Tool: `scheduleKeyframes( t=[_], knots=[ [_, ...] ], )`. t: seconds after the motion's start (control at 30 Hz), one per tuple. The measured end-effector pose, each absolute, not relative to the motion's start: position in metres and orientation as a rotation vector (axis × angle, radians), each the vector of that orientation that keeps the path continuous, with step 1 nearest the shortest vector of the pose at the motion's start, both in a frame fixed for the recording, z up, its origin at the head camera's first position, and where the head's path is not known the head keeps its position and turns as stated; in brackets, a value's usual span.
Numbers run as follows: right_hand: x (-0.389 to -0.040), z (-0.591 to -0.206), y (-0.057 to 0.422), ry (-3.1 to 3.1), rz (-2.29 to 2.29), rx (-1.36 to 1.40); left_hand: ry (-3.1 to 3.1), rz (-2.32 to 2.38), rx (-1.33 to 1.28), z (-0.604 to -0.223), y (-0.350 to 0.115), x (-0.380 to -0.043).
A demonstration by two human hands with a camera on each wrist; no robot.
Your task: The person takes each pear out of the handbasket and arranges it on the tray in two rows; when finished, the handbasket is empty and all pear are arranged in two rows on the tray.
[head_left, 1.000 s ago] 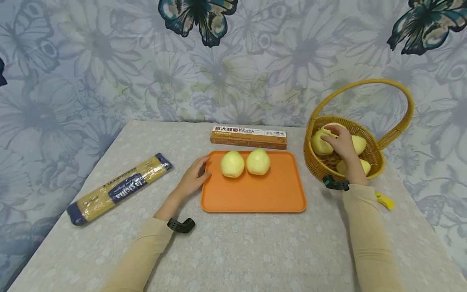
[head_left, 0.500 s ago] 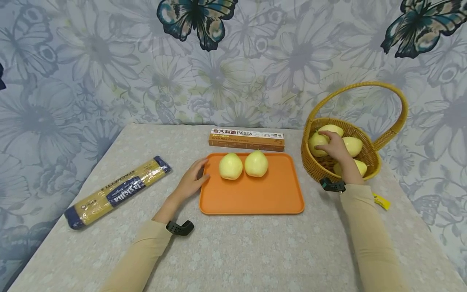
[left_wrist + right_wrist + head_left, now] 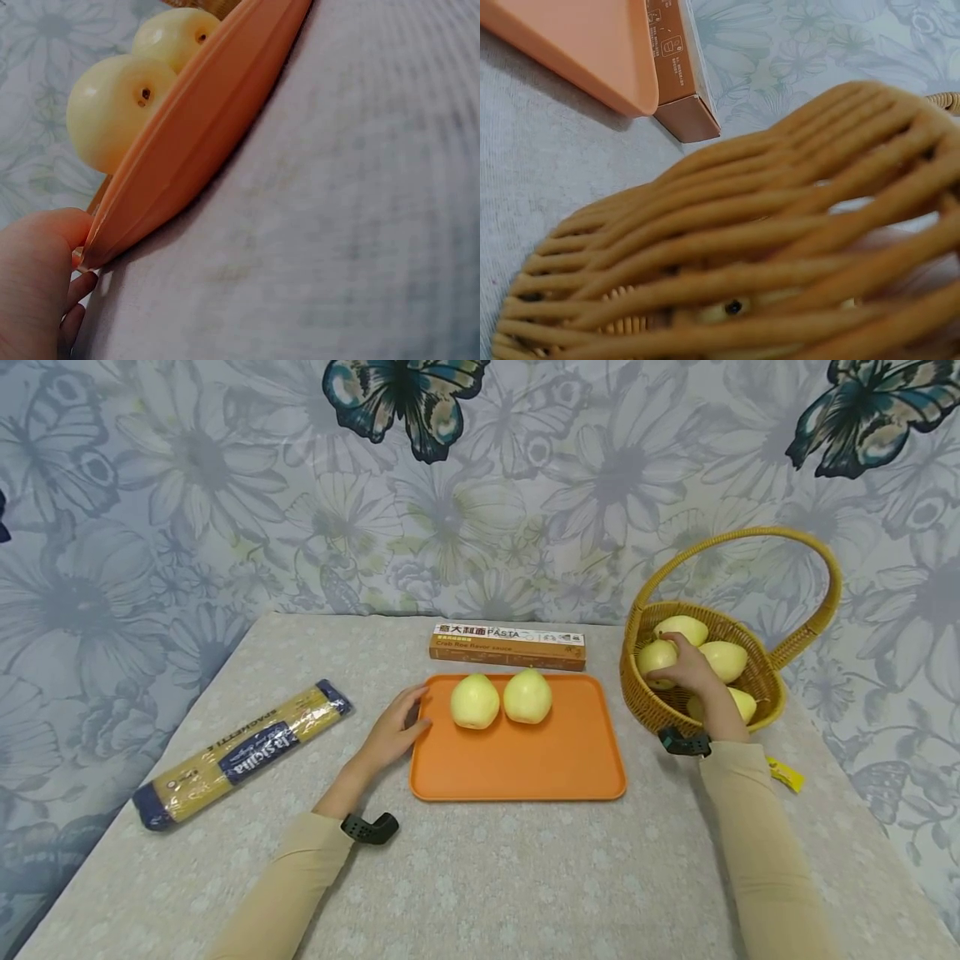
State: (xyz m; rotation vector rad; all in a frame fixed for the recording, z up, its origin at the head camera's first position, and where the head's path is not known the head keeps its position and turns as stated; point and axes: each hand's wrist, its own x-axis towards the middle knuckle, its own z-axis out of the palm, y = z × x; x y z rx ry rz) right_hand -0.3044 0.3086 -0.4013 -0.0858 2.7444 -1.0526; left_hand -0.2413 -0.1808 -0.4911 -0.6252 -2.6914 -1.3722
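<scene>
In the head view my left hand (image 3: 390,732) is at the left edge of the orange tray (image 3: 517,768). The left wrist view has its thumb and fingers pinching the tray's rim at a corner. Two pale yellow pears, a left one (image 3: 475,702) and a right one (image 3: 527,697), sit side by side toward the tray's back. My right hand (image 3: 692,668) reaches into the wicker basket (image 3: 637,697), fingers and thumb curled round a pear (image 3: 657,662) at its left side. Woven strands mostly hide this hand in the right wrist view.
Other pears (image 3: 723,660) lie in the basket, whose tall handle (image 3: 813,631) arches above. Behind the tray stands a pasta box (image 3: 507,647). A spaghetti packet (image 3: 243,753) lies at left, a small yellow packet (image 3: 785,774) beside the basket. Patterned cloth (image 3: 450,527) hangs behind the table.
My right hand has shifted lower and leftward inside the basket, its fingers settling round the left pear. My left hand stays at the tray's edge. The head view has tilted slightly.
</scene>
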Motion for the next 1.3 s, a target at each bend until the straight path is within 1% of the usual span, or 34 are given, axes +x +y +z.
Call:
scheduleKeyframes(
  t=[0.33, 0.53, 0.77, 1.0, 1.17, 1.3],
  knots=[
    [-0.3, -0.403, 0.308, 2.822, -1.021, -0.054, -2.706, -1.36, -0.623, -0.493, -0.182, -0.242],
    [-0.296, -0.401, 0.307, 2.898, -1.212, 0.025, -2.716, -1.356, -0.621, -0.49, -0.18, -0.241],
    [-0.295, -0.398, 0.304, 2.954, -1.535, 0.103, -2.722, -1.351, -0.607, -0.491, -0.181, -0.241],
    [-0.294, -0.395, 0.305, 2.919, -1.588, 0.116, -2.728, -1.354, -0.593, -0.492, -0.18, -0.242],
    [-0.288, -0.382, 0.301, 2.835, -1.698, 0.141, -2.717, -1.362, -0.616, -0.492, -0.181, -0.242],
    [-0.278, -0.362, 0.297, 2.729, -1.848, 0.163, -2.667, -1.337, -0.649, -0.492, -0.181, -0.241]
  ],
)
